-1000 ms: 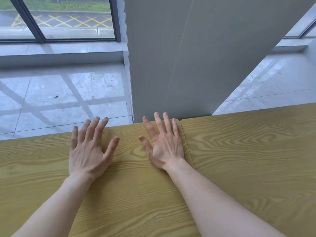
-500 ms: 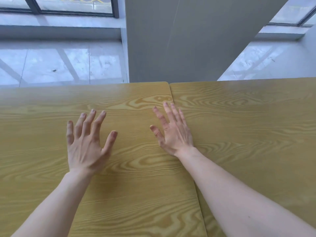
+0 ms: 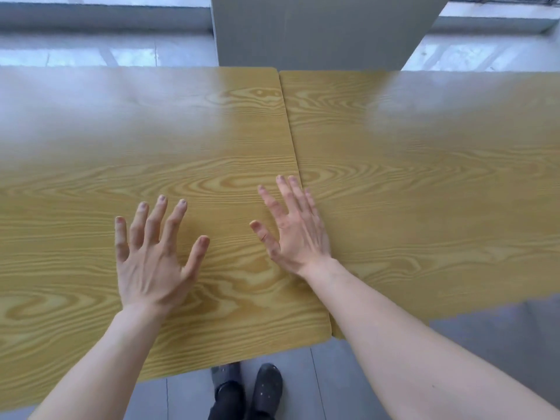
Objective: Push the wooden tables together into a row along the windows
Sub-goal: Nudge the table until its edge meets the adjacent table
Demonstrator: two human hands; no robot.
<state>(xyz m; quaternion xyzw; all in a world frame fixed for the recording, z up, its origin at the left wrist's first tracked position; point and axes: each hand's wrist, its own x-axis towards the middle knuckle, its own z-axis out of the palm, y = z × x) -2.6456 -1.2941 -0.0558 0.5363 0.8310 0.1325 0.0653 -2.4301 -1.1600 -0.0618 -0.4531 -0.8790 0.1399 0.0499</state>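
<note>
Two yellow wood-grain tables stand side by side, meeting along a thin seam. The left table [image 3: 151,131] fills the left and middle of the view; the right table [image 3: 424,177] runs off the right edge. My left hand [image 3: 154,253] is over the left table with fingers spread and straight. My right hand [image 3: 292,228] is near the seam, fingers straight, its outer fingers reaching over the seam. Neither hand holds anything. Whether the palms touch the wood is unclear.
A grey pillar [image 3: 318,28] rises just behind the tables' far edges at the seam. Pale glossy floor tiles [image 3: 106,53] and a low window ledge lie beyond. My dark shoes [image 3: 248,386] stand on grey floor at the near edge.
The view has tipped down and back: the tables' near edges and my shoes have come into sight. Both hands have drawn back from the far edge toward the tabletop's middle.
</note>
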